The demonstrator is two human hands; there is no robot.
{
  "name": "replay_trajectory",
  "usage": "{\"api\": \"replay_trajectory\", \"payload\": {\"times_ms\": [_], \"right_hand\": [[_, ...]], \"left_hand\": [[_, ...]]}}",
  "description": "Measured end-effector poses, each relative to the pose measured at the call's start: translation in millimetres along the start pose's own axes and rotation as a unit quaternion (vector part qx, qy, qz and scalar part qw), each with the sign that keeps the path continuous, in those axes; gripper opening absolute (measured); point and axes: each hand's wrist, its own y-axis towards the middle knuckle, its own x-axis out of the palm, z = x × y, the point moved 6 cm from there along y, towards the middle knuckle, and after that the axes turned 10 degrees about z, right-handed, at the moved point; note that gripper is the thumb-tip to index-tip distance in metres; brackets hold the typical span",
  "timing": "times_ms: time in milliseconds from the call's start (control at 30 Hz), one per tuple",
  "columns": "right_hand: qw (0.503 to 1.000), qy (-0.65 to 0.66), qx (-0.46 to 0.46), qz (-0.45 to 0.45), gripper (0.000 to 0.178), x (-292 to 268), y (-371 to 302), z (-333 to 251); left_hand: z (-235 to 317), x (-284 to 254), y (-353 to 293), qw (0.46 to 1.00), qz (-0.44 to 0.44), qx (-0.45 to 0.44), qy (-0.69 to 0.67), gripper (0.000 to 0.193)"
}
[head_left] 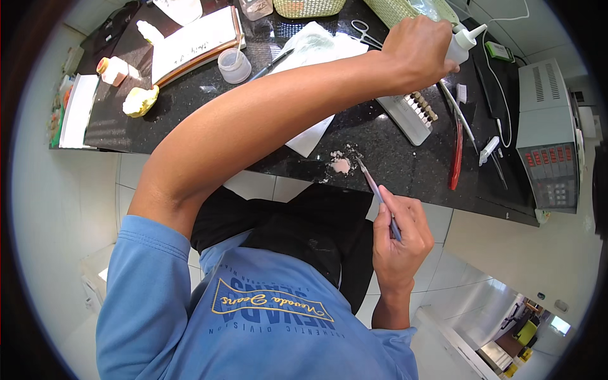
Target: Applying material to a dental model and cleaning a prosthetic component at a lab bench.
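Note:
My left hand (421, 49) reaches across to the far right of the dark counter, its fingers closed round a white squeeze bottle (460, 48) with a pointed nozzle. The hand covers part of the bottle. In my right hand (404, 237) is a slim brush-like tool (378, 193) with a bluish-purple handle, held like a pen. Its fine tip is just right of a small pile of pale pink powder (341, 165) near the counter's front edge; whether they touch I cannot tell. A tooth shade guide (408, 120) lies beyond the powder, below my left wrist.
A grey control unit (548, 136) stands at the right end. Near it lie a red-handled tool (456, 158) and a white cable (506, 120). Leftward are a clear jar (234, 66), a notebook (196, 44), a yellowish mould (140, 101) and a small bottle (113, 71). Green baskets (309, 7) line the back.

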Motion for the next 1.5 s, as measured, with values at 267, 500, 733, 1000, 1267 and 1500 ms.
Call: {"api": "replay_trajectory", "payload": {"times_ms": [267,500,733,1000,1267,1500], "right_hand": [[1.000,-0.014,-0.009,0.008,0.031,10,6,-7],[0.998,0.006,-0.005,-0.059,0.031,12,14,-1],[0.989,0.005,-0.076,-0.126,0.032,15,33,-13],[0.982,0.064,-0.102,-0.146,0.036,10,23,-5],[0.983,0.053,-0.120,-0.129,0.031,-2,11,2],[0.988,0.064,-0.126,-0.065,0.023,-13,16,4]], "left_hand": [[24,-75,-13,0.996,-0.072,0.025,0.038,0.039],[21,-192,-112,0.990,0.075,-0.030,-0.115,0.024],[-23,-200,-291,0.939,0.103,-0.324,-0.061,0.012],[-101,-124,-439,0.895,-0.255,-0.336,0.146,0.080],[-165,-54,-522,0.742,-0.514,-0.430,0.015,0.105],[-161,-67,-490,0.762,-0.489,-0.424,0.029,0.086]]}}
